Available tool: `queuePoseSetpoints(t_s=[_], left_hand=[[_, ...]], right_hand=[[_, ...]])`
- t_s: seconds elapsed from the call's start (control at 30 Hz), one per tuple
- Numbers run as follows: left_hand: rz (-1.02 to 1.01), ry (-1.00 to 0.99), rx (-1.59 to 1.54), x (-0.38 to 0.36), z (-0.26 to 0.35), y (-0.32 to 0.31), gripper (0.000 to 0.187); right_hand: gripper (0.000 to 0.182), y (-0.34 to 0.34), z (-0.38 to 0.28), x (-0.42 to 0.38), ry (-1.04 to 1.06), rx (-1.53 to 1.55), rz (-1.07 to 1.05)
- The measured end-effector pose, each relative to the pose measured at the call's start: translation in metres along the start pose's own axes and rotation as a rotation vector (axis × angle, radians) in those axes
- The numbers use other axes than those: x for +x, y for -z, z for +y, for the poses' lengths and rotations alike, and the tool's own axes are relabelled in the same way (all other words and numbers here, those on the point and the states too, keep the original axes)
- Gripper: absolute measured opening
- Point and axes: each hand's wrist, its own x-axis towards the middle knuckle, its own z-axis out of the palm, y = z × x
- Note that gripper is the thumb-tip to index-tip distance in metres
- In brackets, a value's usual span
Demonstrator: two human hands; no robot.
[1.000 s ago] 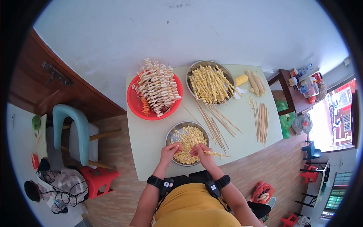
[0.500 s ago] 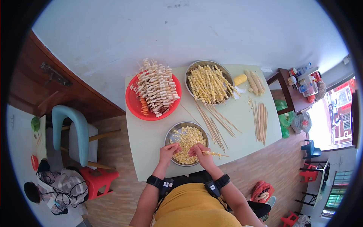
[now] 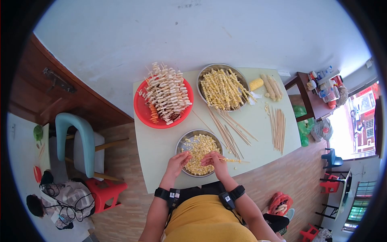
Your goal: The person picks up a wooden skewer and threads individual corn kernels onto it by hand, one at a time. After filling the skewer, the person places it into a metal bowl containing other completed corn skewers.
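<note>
My left hand rests over the near edge of a metal bowl of cut corn pieces, fingers pinched on a piece. My right hand holds a bamboo skewer with a few corn pieces threaded on it; the stick points right, over the pale green table. Both hands are close together above the bowl.
A red plate of stacked white skewers sits at the back left. A second metal bowl holds finished corn skewers. Loose bamboo sticks lie on the right, corn cobs at the back right. A teal chair stands left of the table.
The skewer in my right hand has shifted slightly right and up. My left hand has edged a little toward the bowl's middle.
</note>
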Motion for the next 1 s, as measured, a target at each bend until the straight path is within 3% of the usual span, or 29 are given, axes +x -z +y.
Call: queuePoseSetpoints(t_s=[0.23, 0.7, 0.9, 1.0], left_hand=[[-0.034, 0.047, -0.105, -0.003, 0.000, -0.004, 0.016], [-0.040, 0.194, -0.283, -0.001, -0.015, -0.023, 0.012], [-0.033, 0.010, -0.201, -0.008, -0.008, -0.029, 0.016], [0.007, -0.043, -0.166, -0.007, 0.000, -0.021, 0.018]], right_hand=[[0.031, 0.002, 0.005, 0.001, -0.037, 0.102, 0.044], [0.030, 0.002, 0.011, -0.003, -0.002, 0.011, 0.064], [0.028, 0.006, 0.009, -0.008, -0.003, -0.001, 0.111], [0.035, 0.016, 0.005, -0.011, -0.006, 0.143, 0.245]])
